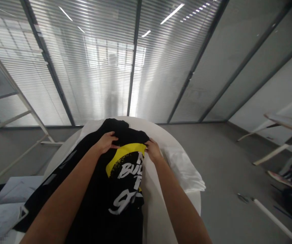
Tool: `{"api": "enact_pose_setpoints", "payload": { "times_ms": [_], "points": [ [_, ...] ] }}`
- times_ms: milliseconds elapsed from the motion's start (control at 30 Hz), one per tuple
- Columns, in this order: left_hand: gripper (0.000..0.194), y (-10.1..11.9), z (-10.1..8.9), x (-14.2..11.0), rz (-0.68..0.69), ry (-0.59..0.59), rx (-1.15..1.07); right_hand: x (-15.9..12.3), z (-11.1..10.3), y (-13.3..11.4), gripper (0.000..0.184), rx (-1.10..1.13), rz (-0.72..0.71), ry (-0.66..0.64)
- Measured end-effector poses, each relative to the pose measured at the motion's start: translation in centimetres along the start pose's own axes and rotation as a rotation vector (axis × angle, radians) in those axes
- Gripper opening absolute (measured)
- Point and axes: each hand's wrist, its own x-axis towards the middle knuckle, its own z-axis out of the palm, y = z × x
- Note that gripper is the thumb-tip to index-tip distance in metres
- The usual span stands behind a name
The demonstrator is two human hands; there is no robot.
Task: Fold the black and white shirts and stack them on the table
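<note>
gripping a black t-shirt (121, 130) near its top edge, the left hand (106, 142) and the right hand (153, 150) both pinch the fabric narrowly, close together. the shirt lies bunched on a round white table (161, 130), just beside a folded white cloth (182, 169). folds cut across a yellow and white print (127, 166), so only "bu" reads clearly. the shirt's lower end runs out of view.
</note>
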Motion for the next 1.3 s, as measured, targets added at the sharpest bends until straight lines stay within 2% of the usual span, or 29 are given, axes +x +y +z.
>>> {"api": "enact_pose_setpoints", "payload": {
  "times_ms": [67,133,300,400,467,567,667,733,867,1033,1133,1233,1300],
  "points": [
    [0.027,0.5,0.0,0.1,0.113,-0.023,-0.07,0.2,0.0,-0.6,0.017,0.087,-0.05,-0.017],
    [0.026,0.1,-0.2,0.0,0.193,-0.015,-0.111,-0.1,0.1,-0.6,0.02,0.146,-0.104,-0.031],
    [0.024,-3.3,-1.3,-0.6,0.265,0.042,-0.032,-1.7,0.7,2.0,0.039,0.081,-0.142,-0.012],
    [0.015,-5.3,-2.0,-1.0,0.291,0.046,0.072,-2.6,0.6,3.9,0.049,0.014,-0.178,-0.031],
    [0.01,-6.1,-2.4,-1.3,0.342,0.012,0.086,-3.0,0.4,4.8,0.042,-0.018,-0.173,-0.017],
    [0.015,-6.6,-2.7,-1.6,0.397,-0.076,0.12,-3.6,0.2,5.6,0.021,0.028,-0.126,-0.004],
    [0.021,-6.8,-3.0,-1.6,0.407,-0.135,0.16,-3.9,0.4,5.6,0.002,0.111,-0.156,-0.001],
    [0.022,-6.9,-3.2,-1.5,0.434,-0.154,0.136,-4.1,0.5,5.4,0.008,0.135,-0.174,0.006],
    [0.02,-6.9,-3.3,-1.2,0.462,-0.134,0.058,-4.3,0.8,5.0,0.004,0.108,-0.136,0.03],
    [0.018,-7.0,-3.0,-0.8,0.405,0.007,0.196,-3.9,1.0,5.6,0.015,-0.174,-0.193,0.09],
    [0.024,-7.2,-2.9,-0.4,0.421,0.067,0.412,-3.9,1.0,5.8,0.029,-0.314,-0.249,0.007],
    [0.033,-7.3,-3.0,0.0,0.462,0.094,0.62,-4.2,0.5,5.2,0.046,-0.383,-0.313,-0.169],
    [0.036,-7.1,-3.0,0.0,0.471,0.165,0.755,-4.4,-0.1,4.5,0.053,-0.395,-0.343,-0.305]
  ]
}}
